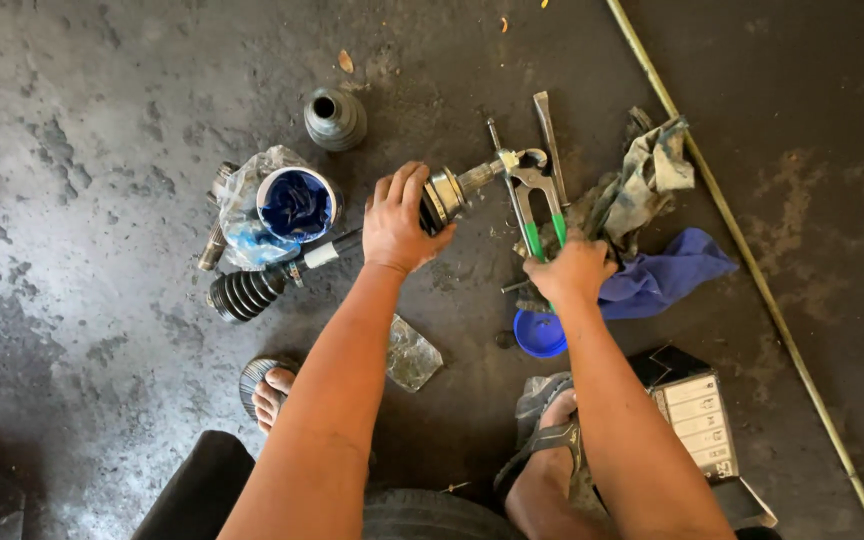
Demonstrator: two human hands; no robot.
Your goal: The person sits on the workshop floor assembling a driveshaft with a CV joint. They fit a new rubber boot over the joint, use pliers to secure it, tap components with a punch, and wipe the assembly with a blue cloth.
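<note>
Nearest to me are my feet in rubber sandals on the stained, rough concrete floor point(72, 330). By my right foot lies a flat box point(697, 415) with a pale printed panel. A crumpled scrap of clear plastic point(412, 352) lies under my left forearm, and a round blue lid point(539, 335) sits just below my right hand.

My right hand point(574, 268) is closed around the green-sleeved handles of a pair of metal pliers point(535, 190), whose tips point away from me and meet the metal stub at the end of the joint. My left hand point(400, 222) is pressed down, fingers curled, over the shiny, ring-shaped steel joint point(445, 196), which sits between my two hands. From under my left hand a thin dark shaft point(327, 248) runs off to the left to a ribbed black rubber boot point(245, 293).

Just right of my right hand lies a soft blue cloth point(667, 275), touching a grimy, wrinkled grey rag point(647, 175) beyond it. Left of my left hand, a round tub of glossy blue grease point(295, 205) sits in a clear bag. Farther out stands a cone-shaped black rubber boot point(335, 118). A long thin rod point(742, 250) lies slantwise across the floor, well to the right.
</note>
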